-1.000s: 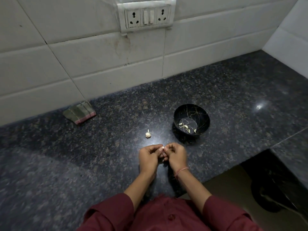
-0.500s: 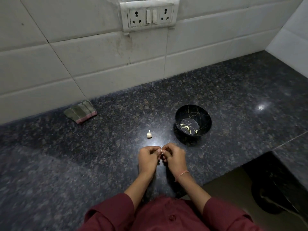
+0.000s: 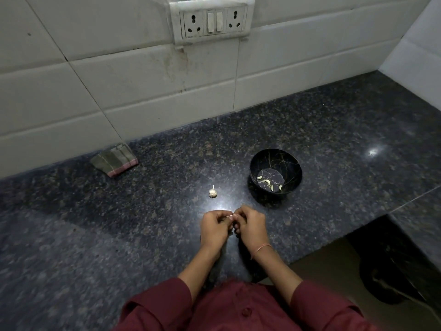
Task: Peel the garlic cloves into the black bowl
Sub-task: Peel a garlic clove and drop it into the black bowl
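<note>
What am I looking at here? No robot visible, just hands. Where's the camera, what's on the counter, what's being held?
No machine here: a person works bare-handed, and the camera sits on their head, looking forward and down. The left hand and right hand meet at the fingertips, pinching a small pale garlic clove, mostly hidden. On the dark stone counter lie a small garlic bulb, a black bowl with a few peeled cloves inside, and a folded cloth by the tiled wall. A socket panel is on the wall.

The left hand (image 3: 214, 226) and right hand (image 3: 251, 226) have shifted their fingertips slightly on the garlic clove (image 3: 230, 216).
</note>
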